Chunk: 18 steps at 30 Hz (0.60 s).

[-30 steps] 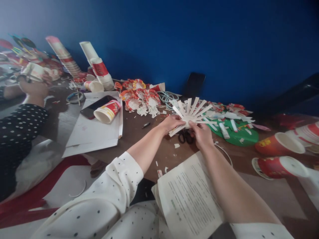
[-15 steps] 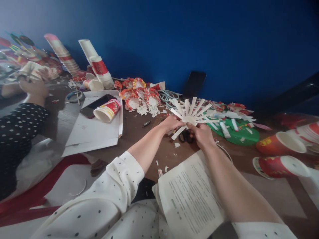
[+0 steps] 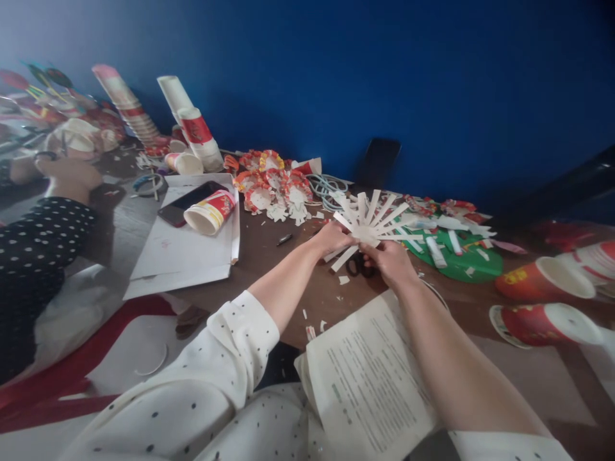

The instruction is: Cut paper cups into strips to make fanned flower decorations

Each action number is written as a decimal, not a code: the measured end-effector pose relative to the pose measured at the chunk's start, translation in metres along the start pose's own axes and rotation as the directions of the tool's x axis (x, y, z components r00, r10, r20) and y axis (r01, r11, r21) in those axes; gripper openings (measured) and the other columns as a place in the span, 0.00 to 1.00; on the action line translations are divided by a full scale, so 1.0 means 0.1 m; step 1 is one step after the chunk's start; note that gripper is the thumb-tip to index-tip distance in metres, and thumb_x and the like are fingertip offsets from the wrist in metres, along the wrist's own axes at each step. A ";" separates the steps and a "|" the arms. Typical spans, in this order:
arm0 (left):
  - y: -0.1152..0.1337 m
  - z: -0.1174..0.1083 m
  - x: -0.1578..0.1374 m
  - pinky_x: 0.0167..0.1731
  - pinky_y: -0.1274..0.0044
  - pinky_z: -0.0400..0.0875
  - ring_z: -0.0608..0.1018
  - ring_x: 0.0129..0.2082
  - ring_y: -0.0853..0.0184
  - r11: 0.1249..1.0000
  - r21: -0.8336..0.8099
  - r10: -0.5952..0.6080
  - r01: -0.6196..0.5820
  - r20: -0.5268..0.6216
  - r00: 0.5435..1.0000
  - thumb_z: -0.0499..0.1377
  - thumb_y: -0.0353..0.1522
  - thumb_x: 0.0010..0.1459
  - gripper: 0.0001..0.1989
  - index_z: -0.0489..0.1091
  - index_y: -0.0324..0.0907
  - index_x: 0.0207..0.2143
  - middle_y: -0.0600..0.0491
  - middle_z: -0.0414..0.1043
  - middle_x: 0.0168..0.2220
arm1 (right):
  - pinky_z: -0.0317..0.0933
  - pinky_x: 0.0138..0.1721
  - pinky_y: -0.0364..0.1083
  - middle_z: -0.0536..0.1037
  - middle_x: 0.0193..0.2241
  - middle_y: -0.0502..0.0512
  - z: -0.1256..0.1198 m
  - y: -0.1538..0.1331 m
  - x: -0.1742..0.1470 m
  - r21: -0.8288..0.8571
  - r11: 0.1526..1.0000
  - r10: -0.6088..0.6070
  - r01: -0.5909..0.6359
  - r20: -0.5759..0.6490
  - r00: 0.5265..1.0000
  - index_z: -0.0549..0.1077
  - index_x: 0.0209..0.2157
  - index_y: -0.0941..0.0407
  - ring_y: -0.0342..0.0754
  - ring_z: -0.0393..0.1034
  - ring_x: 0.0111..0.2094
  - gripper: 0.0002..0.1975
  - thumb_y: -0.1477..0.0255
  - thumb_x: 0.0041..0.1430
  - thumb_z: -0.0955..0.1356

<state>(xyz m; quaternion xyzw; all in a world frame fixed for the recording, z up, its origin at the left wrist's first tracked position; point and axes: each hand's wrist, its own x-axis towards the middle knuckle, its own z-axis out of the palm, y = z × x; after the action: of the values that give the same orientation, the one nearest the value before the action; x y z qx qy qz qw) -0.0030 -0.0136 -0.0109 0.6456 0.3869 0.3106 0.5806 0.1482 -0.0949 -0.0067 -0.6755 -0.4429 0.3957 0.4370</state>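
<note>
Your left hand [image 3: 335,238] and right hand [image 3: 393,261] each have a pinched grip on the spiky white paper [image 3: 366,232], near the black scissors [image 3: 360,267] on the tabletop [image 3: 262,256].

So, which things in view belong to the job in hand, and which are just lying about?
Likely part of the job: fanned paper strips, held by the left hand and right hand; scissors beneath.

Seemingly just lying about: phone on white cardboard; coiled cable; printed paper.
</note>
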 end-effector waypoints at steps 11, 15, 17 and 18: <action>-0.02 -0.02 0.01 0.46 0.73 0.70 0.78 0.40 0.62 0.998 -0.021 -0.054 0.055 0.041 0.998 0.64 0.29 0.44 0.12 0.78 0.36 0.35 0.48 0.79 0.37 | 0.56 0.16 0.43 0.72 0.17 0.50 0.03 -0.05 -0.02 0.039 0.999 0.015 -0.009 -0.160 0.987 0.73 0.21 0.56 0.42 0.61 0.15 0.15 0.59 0.49 0.72; -0.02 -0.01 0.01 0.42 0.73 0.71 0.77 0.35 0.64 0.993 0.017 -0.121 0.120 0.048 0.991 0.65 0.31 0.44 0.11 0.77 0.35 0.32 0.49 0.78 0.32 | 0.49 0.15 0.43 0.61 0.11 0.46 0.05 -0.02 0.01 0.101 0.993 -0.033 0.057 -0.231 0.972 0.67 0.15 0.54 0.41 0.53 0.14 0.16 0.62 0.45 0.74; 0.00 -0.01 0.00 0.41 0.73 0.71 0.76 0.33 0.65 0.990 0.030 -0.136 0.135 0.033 0.990 0.65 0.31 0.44 0.10 0.77 0.35 0.31 0.50 0.77 0.30 | 0.48 0.15 0.43 0.61 0.11 0.45 0.04 0.00 0.02 0.122 0.991 -0.029 0.057 -0.222 0.975 0.66 0.15 0.54 0.40 0.52 0.14 0.17 0.62 0.45 0.74; 0.01 -0.01 0.00 0.42 0.73 0.71 0.76 0.32 0.65 0.990 0.024 -0.139 0.138 0.027 0.990 0.65 0.31 0.44 0.10 0.77 0.35 0.31 0.50 0.77 0.30 | 0.48 0.15 0.43 0.62 0.12 0.46 0.04 0.02 0.03 0.121 0.991 -0.024 0.050 -0.206 0.978 0.67 0.16 0.54 0.40 0.53 0.14 0.17 0.61 0.45 0.74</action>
<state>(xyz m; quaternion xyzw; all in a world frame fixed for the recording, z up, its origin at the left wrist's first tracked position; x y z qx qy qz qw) -0.0041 -0.0133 -0.0100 0.6280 0.4258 0.2558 0.5991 0.1462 -0.0913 -0.0098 -0.6751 -0.3826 0.3432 0.5292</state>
